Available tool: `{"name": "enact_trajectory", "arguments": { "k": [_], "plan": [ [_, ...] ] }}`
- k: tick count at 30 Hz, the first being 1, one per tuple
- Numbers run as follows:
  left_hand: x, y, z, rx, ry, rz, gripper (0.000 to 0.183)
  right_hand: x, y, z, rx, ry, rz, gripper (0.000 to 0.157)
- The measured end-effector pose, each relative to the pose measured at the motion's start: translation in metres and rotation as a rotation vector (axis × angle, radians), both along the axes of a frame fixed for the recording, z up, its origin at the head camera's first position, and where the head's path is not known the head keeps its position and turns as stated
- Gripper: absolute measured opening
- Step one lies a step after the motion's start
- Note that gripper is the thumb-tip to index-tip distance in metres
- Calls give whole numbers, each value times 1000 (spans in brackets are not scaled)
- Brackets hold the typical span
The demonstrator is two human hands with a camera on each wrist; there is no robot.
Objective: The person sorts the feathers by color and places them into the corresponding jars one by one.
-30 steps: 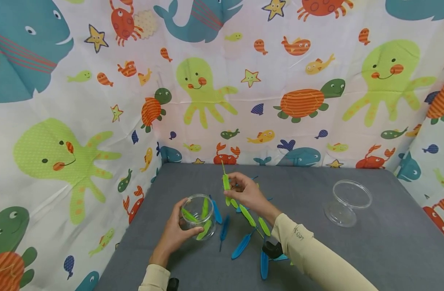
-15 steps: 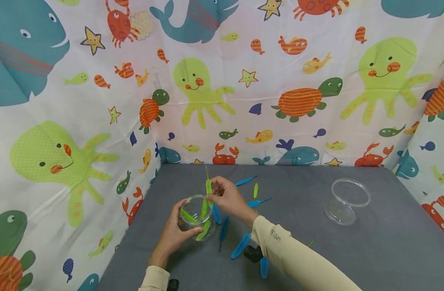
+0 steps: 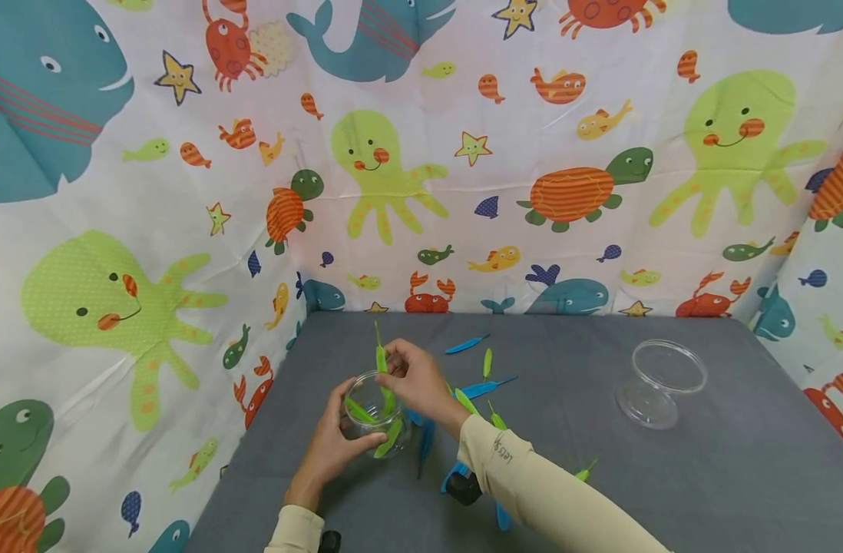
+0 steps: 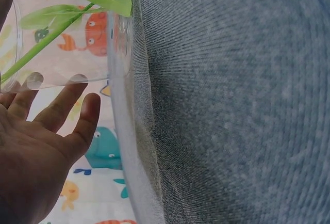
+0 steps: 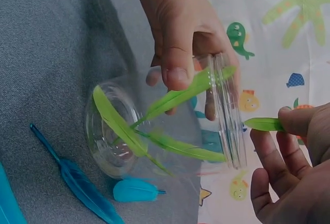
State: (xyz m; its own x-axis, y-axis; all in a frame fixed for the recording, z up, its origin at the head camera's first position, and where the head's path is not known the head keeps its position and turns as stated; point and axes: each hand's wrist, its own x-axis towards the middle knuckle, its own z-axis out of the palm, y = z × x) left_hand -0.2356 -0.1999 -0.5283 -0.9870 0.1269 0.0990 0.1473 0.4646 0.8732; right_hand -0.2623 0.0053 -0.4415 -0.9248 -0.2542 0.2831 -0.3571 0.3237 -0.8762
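A clear jar [image 5: 175, 123] stands on the grey cloth with three green feathers [image 5: 116, 121] inside. My left hand [image 3: 329, 447] grips it, thumb on the near side and fingers around the far side. My right hand [image 3: 420, 386] pinches another green feather [image 3: 381, 358] between thumb and fingers, upright over the jar's mouth. In the right wrist view, the tip of the held feather [image 5: 262, 124] is right at the rim. Blue feathers [image 5: 85, 185] lie beside the jar, partly hidden by my right hand and sleeve in the head view.
A second clear jar [image 3: 646, 407] stands on the right of the grey tabletop [image 3: 560, 438]. Blue feathers [image 3: 467, 346] and green feathers [image 3: 487, 364] lie scattered from the middle toward the right sleeve [image 3: 546, 484]. A cloth with sea animals [image 3: 490, 153] hangs behind and at the sides.
My right hand has carried the green feather leftward, from beside the jar to over its mouth. My left hand and the jar have stayed in place.
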Motion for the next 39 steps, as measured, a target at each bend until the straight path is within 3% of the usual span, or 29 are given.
{"name": "enact_trajectory", "arguments": {
  "k": [9,15,21,39],
  "plan": [
    [0,0,-1,14,13,-6,104,2,-5,-1,51,-17,-7,16],
    [1,0,-2,5,21,-19,105,6,-3,-1,119,-6,34,17],
    [1,-1,-2,33,26,-31,107,6,5,-1,81,-13,59,18],
    [1,2,-1,4,24,1,107,0,48,-9,27,2,-16,17]
  ]
}}
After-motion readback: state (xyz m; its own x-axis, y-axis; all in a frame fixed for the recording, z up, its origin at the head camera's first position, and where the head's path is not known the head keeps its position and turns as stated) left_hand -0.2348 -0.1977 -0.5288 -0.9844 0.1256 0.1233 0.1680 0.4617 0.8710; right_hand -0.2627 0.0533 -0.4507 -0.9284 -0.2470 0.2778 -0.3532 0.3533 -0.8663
